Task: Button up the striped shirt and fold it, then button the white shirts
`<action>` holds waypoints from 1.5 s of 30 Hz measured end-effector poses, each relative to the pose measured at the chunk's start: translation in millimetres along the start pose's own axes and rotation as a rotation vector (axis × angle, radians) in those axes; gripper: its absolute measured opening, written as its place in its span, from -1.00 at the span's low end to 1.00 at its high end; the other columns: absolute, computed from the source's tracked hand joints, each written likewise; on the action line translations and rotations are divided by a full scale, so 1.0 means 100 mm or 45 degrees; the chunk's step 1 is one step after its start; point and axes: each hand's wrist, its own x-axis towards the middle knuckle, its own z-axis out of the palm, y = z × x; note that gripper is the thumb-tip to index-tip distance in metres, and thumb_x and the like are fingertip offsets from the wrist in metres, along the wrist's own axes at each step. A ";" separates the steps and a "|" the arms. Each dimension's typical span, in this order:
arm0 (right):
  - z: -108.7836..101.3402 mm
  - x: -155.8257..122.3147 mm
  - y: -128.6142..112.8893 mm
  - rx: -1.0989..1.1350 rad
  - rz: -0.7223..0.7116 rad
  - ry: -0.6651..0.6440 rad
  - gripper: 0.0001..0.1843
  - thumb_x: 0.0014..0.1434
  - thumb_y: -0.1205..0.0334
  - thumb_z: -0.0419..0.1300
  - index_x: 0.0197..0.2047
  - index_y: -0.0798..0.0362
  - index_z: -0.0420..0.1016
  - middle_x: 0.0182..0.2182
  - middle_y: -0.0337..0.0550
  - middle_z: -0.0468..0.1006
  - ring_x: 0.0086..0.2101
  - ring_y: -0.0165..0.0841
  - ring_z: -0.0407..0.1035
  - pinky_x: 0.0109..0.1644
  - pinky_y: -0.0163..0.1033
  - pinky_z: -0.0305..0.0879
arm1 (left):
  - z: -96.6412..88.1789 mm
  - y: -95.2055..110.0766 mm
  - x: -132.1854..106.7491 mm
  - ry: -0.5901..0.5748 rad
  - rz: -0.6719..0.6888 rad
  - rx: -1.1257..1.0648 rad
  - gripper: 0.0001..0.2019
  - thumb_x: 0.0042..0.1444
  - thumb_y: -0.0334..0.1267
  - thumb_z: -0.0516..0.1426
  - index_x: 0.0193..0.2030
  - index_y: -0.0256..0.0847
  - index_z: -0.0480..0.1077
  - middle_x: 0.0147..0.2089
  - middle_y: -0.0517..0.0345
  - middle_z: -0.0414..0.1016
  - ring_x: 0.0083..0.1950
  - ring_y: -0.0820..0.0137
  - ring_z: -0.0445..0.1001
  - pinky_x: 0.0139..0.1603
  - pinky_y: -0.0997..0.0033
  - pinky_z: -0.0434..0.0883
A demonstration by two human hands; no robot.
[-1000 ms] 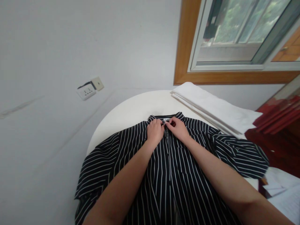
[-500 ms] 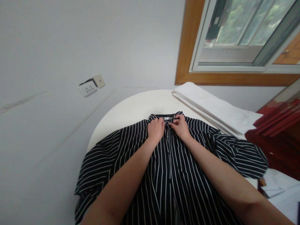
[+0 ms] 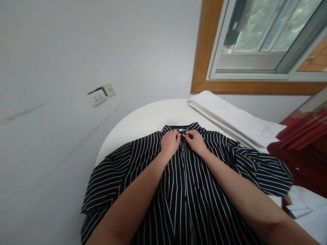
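Note:
A black shirt (image 3: 178, 190) with white stripes lies spread front side up, its short sleeves out to both sides and its collar at the far end. My left hand (image 3: 170, 141) is closed on the left front edge just below the collar. Opposite it, my right hand (image 3: 195, 140) pinches the other front edge, fingertips almost touching those of the left. Whatever small part of the placket lies between the fingertips is too small to make out. A pale label shows inside the collar behind the hands.
The shirt lies on a round white table (image 3: 143, 115) against a pale wall. Folded white cloth (image 3: 235, 117) rests at the table's right back edge. A wall socket (image 3: 97, 97) is at left, a wood-framed window (image 3: 201, 61) at upper right. Papers (image 3: 309, 207) lie lower right.
My right hand has come down slightly from the collar, and the right collar flap now lies more freely. My left hand stays almost in place at the front edge.

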 end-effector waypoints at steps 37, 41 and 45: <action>0.02 -0.07 -0.17 0.121 -0.189 0.045 -0.84 0.10 0.31 0.12 -0.22 0.06 0.45 -0.28 -0.11 0.46 -0.29 -0.33 0.39 -0.15 -0.20 0.37 | 0.06 -0.09 0.04 0.053 -0.053 -0.374 -0.88 0.13 -0.30 0.06 -0.40 -0.15 0.39 -0.38 0.22 0.48 -0.31 0.41 0.43 -0.35 0.47 0.26; 0.03 -0.05 -0.14 0.136 -0.120 0.057 -0.86 0.08 0.31 0.10 -0.27 0.07 0.45 -0.33 -0.12 0.48 -0.31 -0.32 0.39 -0.16 -0.19 0.36 | 0.06 -0.09 0.03 0.062 -0.037 -0.376 -0.84 0.17 -0.23 0.05 -0.38 -0.15 0.40 -0.36 0.21 0.48 -0.31 0.42 0.42 -0.34 0.47 0.27; 0.03 -0.03 -0.11 0.209 -0.053 0.020 -0.88 0.05 0.29 0.09 -0.31 0.06 0.42 -0.40 -0.17 0.47 -0.38 -0.34 0.37 -0.23 -0.23 0.34 | 0.06 -0.10 0.04 0.059 -0.105 -0.432 -0.78 0.21 -0.15 0.02 -0.35 -0.16 0.41 -0.35 0.19 0.50 -0.30 0.41 0.43 -0.30 0.46 0.30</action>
